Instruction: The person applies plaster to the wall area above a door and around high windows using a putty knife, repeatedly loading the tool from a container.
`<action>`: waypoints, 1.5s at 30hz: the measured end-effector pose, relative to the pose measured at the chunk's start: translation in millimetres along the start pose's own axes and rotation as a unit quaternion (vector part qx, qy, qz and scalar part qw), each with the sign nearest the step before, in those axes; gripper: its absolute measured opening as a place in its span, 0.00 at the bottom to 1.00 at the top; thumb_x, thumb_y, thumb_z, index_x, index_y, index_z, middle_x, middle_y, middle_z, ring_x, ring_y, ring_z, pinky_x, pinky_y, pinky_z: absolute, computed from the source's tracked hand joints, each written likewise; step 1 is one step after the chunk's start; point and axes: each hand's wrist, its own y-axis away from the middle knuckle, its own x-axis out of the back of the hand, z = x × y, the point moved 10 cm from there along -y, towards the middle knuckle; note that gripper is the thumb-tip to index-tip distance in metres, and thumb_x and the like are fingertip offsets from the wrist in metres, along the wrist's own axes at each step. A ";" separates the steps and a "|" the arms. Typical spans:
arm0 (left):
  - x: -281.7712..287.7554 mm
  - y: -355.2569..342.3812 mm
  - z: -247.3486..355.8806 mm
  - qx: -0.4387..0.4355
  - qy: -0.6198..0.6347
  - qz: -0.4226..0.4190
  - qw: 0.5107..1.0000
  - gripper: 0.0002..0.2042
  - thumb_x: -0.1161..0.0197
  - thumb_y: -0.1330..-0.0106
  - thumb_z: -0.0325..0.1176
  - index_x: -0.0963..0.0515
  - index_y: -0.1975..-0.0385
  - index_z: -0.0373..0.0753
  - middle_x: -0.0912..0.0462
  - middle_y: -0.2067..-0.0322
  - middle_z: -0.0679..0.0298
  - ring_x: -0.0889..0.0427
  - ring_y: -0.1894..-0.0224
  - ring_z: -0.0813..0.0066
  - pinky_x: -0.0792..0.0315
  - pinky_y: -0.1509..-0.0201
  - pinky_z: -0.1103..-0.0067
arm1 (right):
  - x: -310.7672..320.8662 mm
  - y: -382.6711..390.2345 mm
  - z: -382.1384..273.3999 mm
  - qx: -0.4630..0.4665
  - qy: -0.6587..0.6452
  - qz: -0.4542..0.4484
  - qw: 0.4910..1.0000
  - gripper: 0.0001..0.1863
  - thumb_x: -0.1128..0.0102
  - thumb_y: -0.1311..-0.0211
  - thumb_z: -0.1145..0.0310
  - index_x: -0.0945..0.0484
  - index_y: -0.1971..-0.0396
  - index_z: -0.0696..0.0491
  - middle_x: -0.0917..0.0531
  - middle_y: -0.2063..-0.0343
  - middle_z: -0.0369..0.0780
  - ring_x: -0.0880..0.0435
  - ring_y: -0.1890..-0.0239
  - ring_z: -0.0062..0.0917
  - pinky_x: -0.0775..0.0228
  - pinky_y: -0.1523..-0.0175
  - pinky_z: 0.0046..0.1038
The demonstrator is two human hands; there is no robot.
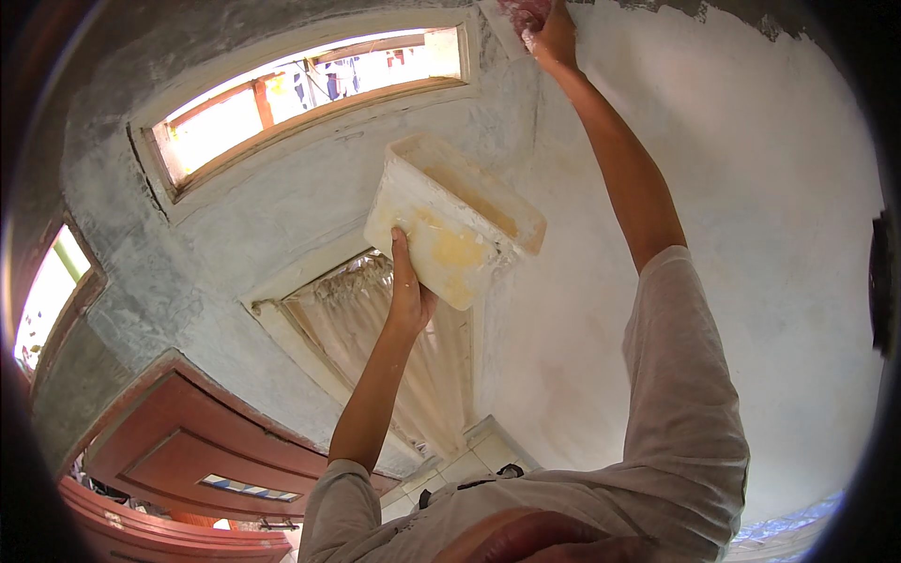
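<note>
My left hand (411, 291) grips a whitish plastic tub (436, 249) from below, with the thumb up its near side. The tub is rectangular and tilted, its sides smeared with white and yellowish filler. Part of its inner wall shows, but not how much it holds. My right hand (556, 39) is raised high at the top edge of the view, closed round a flat pale scraper (507, 30) with a dark red part under the fingers. The scraper is against the wall (694, 188) beside the upper window frame, and its far end is cut off.
A long window (464, 52) with a pale frame sits at the upper left. Below the tub hangs a beige curtain (427, 375) in an opening. A reddish panelled door (188, 441) stands at the lower left. Bare grey patches edge the white coating.
</note>
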 end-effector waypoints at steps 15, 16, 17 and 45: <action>30.0 11.0 4.7 -0.010 -0.011 0.031 0.999 0.37 0.56 0.24 0.65 0.45 0.28 0.41 0.30 0.34 0.57 0.27 0.33 0.63 0.28 0.30 0.64 | -165.1 127.6 -71.9 0.263 0.673 0.081 0.686 0.21 0.33 0.37 0.65 0.29 0.52 0.60 0.21 0.57 0.49 0.21 0.53 0.48 0.30 0.51 0.51; 32.7 10.7 3.6 -0.011 -0.012 0.033 0.999 0.37 0.56 0.24 0.65 0.45 0.27 0.41 0.31 0.34 0.56 0.27 0.33 0.63 0.28 0.30 0.64 | -168.4 127.4 -71.2 0.263 0.673 0.080 0.687 0.21 0.33 0.37 0.65 0.29 0.52 0.60 0.21 0.57 0.49 0.21 0.53 0.48 0.30 0.51 0.51; 34.9 10.9 3.5 -0.013 -0.013 0.036 0.999 0.38 0.56 0.25 0.65 0.45 0.27 0.41 0.31 0.34 0.56 0.27 0.33 0.63 0.28 0.30 0.63 | -168.5 125.8 -70.5 0.247 0.698 0.099 0.665 0.20 0.34 0.37 0.64 0.29 0.52 0.60 0.21 0.57 0.50 0.21 0.53 0.48 0.30 0.51 0.51; 34.2 18.8 7.1 0.003 0.001 0.035 0.999 0.36 0.58 0.23 0.63 0.44 0.27 0.41 0.29 0.34 0.56 0.27 0.33 0.63 0.28 0.30 0.64 | -145.0 96.6 -99.8 0.277 0.657 0.070 0.698 0.13 0.36 0.36 0.70 0.26 0.54 0.55 0.15 0.59 0.44 0.20 0.53 0.45 0.32 0.46 0.47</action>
